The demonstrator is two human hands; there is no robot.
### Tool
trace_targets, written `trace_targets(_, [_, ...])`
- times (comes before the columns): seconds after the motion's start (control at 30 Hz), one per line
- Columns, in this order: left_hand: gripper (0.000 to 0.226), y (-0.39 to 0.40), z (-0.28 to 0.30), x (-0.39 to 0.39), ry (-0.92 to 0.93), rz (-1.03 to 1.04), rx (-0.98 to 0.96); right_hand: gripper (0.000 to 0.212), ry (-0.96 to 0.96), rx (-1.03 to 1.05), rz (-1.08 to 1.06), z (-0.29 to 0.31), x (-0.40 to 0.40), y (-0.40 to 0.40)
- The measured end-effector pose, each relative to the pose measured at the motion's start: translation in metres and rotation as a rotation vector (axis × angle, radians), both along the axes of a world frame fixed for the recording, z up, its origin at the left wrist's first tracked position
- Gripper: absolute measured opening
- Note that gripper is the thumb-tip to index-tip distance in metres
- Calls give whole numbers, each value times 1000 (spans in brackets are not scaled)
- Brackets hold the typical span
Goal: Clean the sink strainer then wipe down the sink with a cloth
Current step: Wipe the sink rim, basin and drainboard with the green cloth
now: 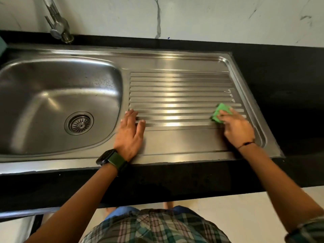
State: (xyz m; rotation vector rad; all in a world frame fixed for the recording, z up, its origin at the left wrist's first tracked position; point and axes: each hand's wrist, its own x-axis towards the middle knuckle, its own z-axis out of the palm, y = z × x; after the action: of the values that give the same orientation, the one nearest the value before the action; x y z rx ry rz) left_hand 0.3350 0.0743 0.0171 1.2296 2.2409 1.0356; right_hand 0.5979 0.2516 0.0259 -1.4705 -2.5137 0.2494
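A steel sink (57, 95) fills the left half of the view, with the round strainer (79, 122) seated in its drain. To its right lies the ribbed draining board (178, 95). My left hand (130, 134) rests flat on the board's near left corner, fingers straight. At the board's near right end, my right hand (235, 127) grips a green cloth (221, 111) and presses it onto the ribs. My fingers cover part of the cloth.
A chrome tap (58, 23) rises from the back left of the sink. Black countertop (289, 88) surrounds the steel unit, and a white marbled wall (192, 16) stands behind it. Below the counter's front edge, pale floor (245, 216) is visible.
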Motion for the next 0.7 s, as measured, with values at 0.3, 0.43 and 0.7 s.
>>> trace_targets(0.3, [55,13,-3,5,151,-142,-105,34,153,61,-530,0,-19,20])
trace_targets(0.43, [57,16,-6,2,152,-133,-112,35,128,-27,-293,3,-96,-4])
trace_targets(0.7, [66,18,-6,-2,85,129,101,40,109,-171,378,-24,-241,-73])
